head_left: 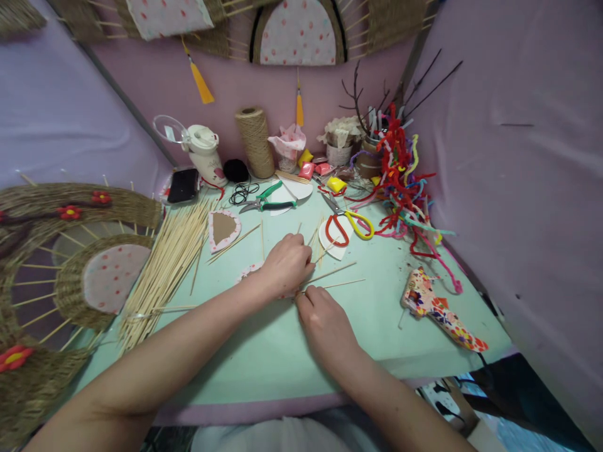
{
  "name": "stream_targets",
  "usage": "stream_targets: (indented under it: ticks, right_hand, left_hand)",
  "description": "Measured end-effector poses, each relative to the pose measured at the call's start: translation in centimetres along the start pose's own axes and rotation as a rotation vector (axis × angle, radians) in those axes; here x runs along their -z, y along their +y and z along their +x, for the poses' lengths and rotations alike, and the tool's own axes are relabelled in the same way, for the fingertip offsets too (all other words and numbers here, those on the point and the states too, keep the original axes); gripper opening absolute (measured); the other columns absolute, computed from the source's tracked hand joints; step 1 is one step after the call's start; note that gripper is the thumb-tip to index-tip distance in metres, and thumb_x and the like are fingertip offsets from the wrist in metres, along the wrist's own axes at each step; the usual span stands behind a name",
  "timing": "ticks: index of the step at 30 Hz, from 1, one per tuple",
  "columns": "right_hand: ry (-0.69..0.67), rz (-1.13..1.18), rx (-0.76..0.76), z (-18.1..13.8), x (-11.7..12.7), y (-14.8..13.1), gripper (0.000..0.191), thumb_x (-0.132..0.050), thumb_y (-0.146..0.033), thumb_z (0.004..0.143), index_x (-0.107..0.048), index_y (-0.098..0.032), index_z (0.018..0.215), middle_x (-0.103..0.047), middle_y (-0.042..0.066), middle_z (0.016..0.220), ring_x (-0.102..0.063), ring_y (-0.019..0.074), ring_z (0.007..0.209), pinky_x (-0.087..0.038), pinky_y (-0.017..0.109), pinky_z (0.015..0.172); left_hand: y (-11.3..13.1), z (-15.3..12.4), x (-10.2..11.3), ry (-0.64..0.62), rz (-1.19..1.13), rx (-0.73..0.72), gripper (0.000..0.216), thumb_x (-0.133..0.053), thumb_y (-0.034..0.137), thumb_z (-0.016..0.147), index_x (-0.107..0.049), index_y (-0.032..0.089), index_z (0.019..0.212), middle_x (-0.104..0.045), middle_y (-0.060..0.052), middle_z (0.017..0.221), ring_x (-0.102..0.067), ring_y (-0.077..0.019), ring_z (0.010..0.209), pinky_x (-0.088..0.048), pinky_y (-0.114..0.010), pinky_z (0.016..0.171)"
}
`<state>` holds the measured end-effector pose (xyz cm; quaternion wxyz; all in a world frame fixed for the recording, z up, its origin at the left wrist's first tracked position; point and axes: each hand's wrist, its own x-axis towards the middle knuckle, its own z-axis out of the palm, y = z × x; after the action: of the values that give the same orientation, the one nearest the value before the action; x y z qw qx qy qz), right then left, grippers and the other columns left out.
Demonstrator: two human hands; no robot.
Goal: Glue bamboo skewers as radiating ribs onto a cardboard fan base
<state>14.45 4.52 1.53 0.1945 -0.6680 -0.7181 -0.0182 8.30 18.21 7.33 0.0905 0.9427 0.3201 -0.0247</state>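
Table (391, 301) mint, walls (522, 207) lilac; left hand (286, 263) on skewer (336, 271).

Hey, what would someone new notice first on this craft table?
Probably the tangle of red pipe cleaners at the back right, and the big woven fan at far left beside a heap of bamboo sticks. At centre, left hand and right hand meet over thin sticks.

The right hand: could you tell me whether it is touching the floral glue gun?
Apart. The head view shows bare green table between the right hand and the floral glue gun, lying to its right.
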Motion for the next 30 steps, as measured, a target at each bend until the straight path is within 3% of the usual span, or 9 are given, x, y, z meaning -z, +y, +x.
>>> stream_targets:
  ticks: [3,7,13,30]
  right_hand:
    - [0.005,0.016,0.001,0.0,-0.03,0.06,0.02,-0.051,0.0,0.087,-0.066,-0.014,0.093,-0.061,0.007,0.084,-0.053,0.0196,0.079,-0.042,0.03,0.067]
    - [0.009,0.012,-0.002,-0.03,-0.17,0.09,0.023,-0.052,0.001,0.086,-0.066,-0.013,0.097,-0.064,0.008,0.089,-0.056,0.02,0.081,-0.044,0.03,0.067]
    - [0.005,0.011,0.0,-0.09,-0.33,0.12,0.023,-0.052,0.001,0.086,-0.066,-0.014,0.096,-0.063,0.007,0.086,-0.055,0.0199,0.079,-0.045,0.03,0.067]
    - [0.051,-0.014,0.013,-0.13,-0.23,0.03,0.02,-0.053,0.001,0.085,-0.064,-0.016,0.085,-0.06,0.005,0.081,-0.051,0.0187,0.074,-0.039,0.029,0.063]
  left_hand:
    - [0.31,-0.38,0.14,0.036,-0.064,-0.082,0.019,-0.058,0.028,0.085,-0.072,0.015,0.089,-0.058,-0.01,0.094,-0.052,-0.0245,0.098,-0.045,-0.034,0.083]
    - [0.57,-0.4,0.31,-0.038,-0.048,-0.188,0.015,-0.062,0.026,0.083,-0.073,0.016,0.079,-0.056,-0.009,0.093,-0.049,-0.0229,0.094,-0.043,-0.033,0.079]
    - [0.6,0.01,0.58,-0.137,-0.022,-0.197,0.018,-0.059,0.022,0.083,-0.073,0.015,0.073,-0.056,-0.01,0.093,-0.047,-0.0228,0.093,-0.041,-0.033,0.078]
    - [0.17,-0.26,0.38,-0.063,-0.018,-0.172,0.021,-0.054,0.018,0.083,-0.07,0.014,0.069,-0.055,-0.01,0.089,-0.048,-0.0224,0.09,-0.042,-0.033,0.076]
